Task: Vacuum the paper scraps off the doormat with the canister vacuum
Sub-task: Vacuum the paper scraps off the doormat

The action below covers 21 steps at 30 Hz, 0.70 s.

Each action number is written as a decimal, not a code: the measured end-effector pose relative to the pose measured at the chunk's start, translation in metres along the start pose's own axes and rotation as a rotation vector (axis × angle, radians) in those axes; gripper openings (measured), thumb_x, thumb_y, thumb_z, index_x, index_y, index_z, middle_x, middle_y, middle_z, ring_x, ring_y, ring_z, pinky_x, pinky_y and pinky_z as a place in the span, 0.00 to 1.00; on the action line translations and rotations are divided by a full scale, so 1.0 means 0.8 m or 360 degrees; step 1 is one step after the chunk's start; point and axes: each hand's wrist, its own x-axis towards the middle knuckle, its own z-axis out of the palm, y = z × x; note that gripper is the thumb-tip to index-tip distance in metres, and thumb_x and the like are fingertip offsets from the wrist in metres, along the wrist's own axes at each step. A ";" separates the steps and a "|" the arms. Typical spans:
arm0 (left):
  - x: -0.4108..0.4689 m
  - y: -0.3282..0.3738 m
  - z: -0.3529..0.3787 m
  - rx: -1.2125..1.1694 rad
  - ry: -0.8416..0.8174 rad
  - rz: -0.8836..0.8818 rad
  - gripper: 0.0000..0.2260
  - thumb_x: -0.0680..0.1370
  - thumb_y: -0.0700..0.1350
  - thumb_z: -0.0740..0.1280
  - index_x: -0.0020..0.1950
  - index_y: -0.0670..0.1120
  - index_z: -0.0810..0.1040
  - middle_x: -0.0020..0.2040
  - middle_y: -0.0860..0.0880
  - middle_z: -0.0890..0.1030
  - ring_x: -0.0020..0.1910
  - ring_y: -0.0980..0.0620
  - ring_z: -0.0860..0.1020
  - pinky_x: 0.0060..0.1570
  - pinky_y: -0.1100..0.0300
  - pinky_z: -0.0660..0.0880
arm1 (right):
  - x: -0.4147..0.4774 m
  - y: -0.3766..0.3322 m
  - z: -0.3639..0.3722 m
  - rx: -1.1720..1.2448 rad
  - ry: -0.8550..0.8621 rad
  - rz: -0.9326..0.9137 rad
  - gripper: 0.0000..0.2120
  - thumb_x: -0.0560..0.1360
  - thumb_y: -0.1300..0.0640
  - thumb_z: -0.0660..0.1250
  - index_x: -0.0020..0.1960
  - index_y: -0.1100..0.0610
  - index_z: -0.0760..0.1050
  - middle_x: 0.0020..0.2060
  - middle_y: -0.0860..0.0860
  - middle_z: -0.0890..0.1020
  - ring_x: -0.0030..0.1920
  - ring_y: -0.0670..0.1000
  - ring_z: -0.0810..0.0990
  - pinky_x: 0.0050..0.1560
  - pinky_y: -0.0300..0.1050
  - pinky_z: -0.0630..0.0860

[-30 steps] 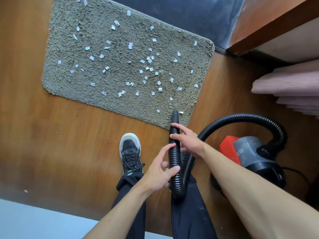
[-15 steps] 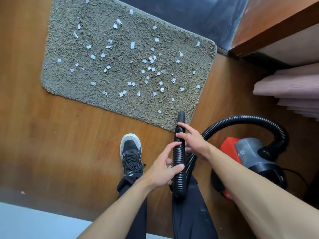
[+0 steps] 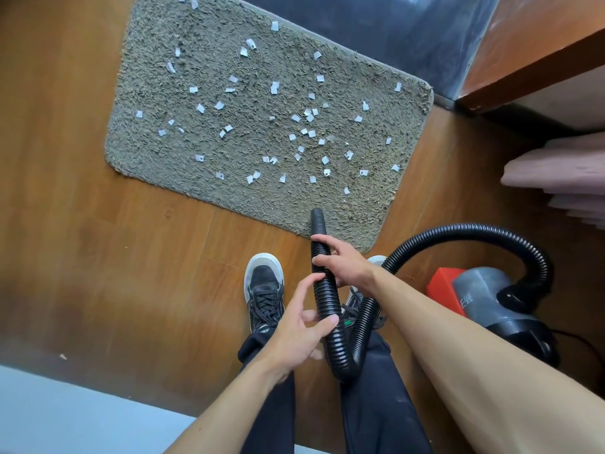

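A grey shaggy doormat (image 3: 229, 178) lies on the wooden floor, strewn with several small white paper scraps (image 3: 309, 117). The black ribbed vacuum hose (image 3: 329, 306) runs up between my hands, and its smooth nozzle tip (image 3: 317, 221) sits over the mat's near edge. My right hand (image 3: 343, 263) grips the hose just behind the nozzle. My left hand (image 3: 301, 329) holds the hose lower down, thumb across it. The hose loops back to the grey and red canister vacuum (image 3: 484, 299) on the floor at the right.
My two black shoes (image 3: 263, 290) stand on the wood floor just short of the mat. A dark door or panel (image 3: 393, 37) borders the mat's far side. Wooden furniture (image 3: 540, 54) and folded pink cloth (image 3: 556, 172) are at the right. A pale floor strip (image 3: 65, 411) lies at the lower left.
The nozzle tip has advanced from the mat's edge onto its near border. The scrap that lay beside the nozzle tip is no longer visible. Both hands keep their hold on the hose.
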 end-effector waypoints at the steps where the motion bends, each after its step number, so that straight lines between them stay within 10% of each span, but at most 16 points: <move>1: 0.000 0.002 -0.002 -0.0007 -0.0002 -0.0007 0.27 0.81 0.39 0.66 0.69 0.68 0.64 0.51 0.43 0.85 0.45 0.48 0.83 0.41 0.49 0.79 | 0.001 -0.001 0.001 0.0012 0.0009 0.0001 0.24 0.77 0.63 0.64 0.70 0.47 0.68 0.46 0.52 0.76 0.40 0.50 0.78 0.32 0.44 0.79; 7: 0.009 0.016 0.000 0.0076 -0.0059 -0.0010 0.27 0.81 0.40 0.65 0.70 0.68 0.63 0.44 0.52 0.85 0.42 0.54 0.83 0.36 0.56 0.77 | -0.001 -0.001 -0.013 0.0077 0.0124 -0.0059 0.24 0.77 0.62 0.64 0.70 0.46 0.69 0.50 0.54 0.77 0.41 0.49 0.80 0.31 0.42 0.79; 21: 0.041 0.047 0.012 0.0323 -0.0046 0.0028 0.27 0.80 0.42 0.66 0.68 0.71 0.64 0.45 0.50 0.83 0.43 0.50 0.82 0.48 0.37 0.79 | 0.002 -0.014 -0.048 0.0215 0.0250 -0.0113 0.24 0.78 0.62 0.63 0.72 0.47 0.67 0.55 0.56 0.77 0.43 0.47 0.80 0.28 0.37 0.77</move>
